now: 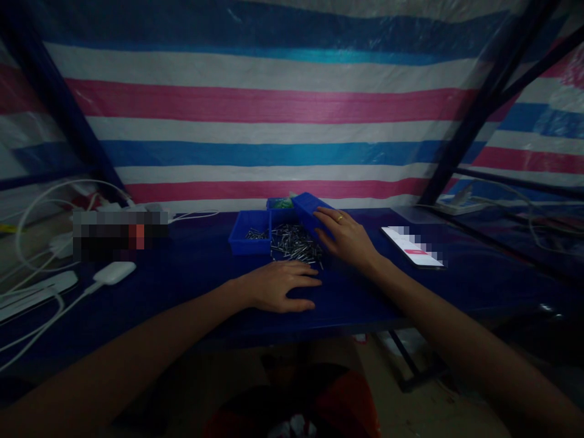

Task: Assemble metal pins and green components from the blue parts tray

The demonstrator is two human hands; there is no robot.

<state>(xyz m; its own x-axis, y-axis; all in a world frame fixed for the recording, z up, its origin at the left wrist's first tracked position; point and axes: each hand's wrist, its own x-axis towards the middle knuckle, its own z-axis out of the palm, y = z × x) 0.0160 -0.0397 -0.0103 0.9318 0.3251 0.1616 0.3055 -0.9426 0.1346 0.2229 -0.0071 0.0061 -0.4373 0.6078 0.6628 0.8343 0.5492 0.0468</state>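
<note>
Tarpaulin [292,103]: horizontal stripes, white, pink and blue (top blue band reads darker). Plastic bins [250,246]: solid blue. Metal pins [294,243]: silvery grey. Tabletop [191,258]: dark blue.

Around the metal pieces [295,243], passage is barred at nine o'clock by the blue tray [249,246], at one by the tilted bin [307,210], at three by the right hand [350,236], at six by the left hand [283,286]; at five, surface [336,304] is left bare.
</note>
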